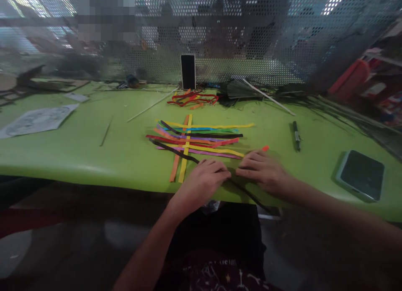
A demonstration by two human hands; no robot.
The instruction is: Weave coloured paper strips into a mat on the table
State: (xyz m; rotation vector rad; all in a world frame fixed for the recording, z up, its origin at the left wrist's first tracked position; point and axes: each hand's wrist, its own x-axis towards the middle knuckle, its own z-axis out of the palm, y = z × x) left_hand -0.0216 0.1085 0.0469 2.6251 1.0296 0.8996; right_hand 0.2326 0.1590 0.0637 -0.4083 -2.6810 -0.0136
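Observation:
My left hand [211, 177] is closed with its fingertips on a long black strip [169, 148]. This strip runs from the weave past my hand and down over the table's front edge. My right hand [262, 169] is beside it, fingers bent and pressed together over the end of a yellow strip [228, 150]; what lies under the fingertips is hidden. A small orange tip [265, 148] sticks out beyond them. Several coloured strips lie side by side, crossed by an upright orange strip [174, 167] and an upright yellow strip [183, 167].
On the green table [132, 157] are a tangle of red and orange strips [193, 99], a pen [296, 136], a phone [361, 174], thin sticks [152, 104] and a printed sheet [40, 120]. A dark upright phone-like slab [188, 72] stands by the perforated metal screen [220, 35].

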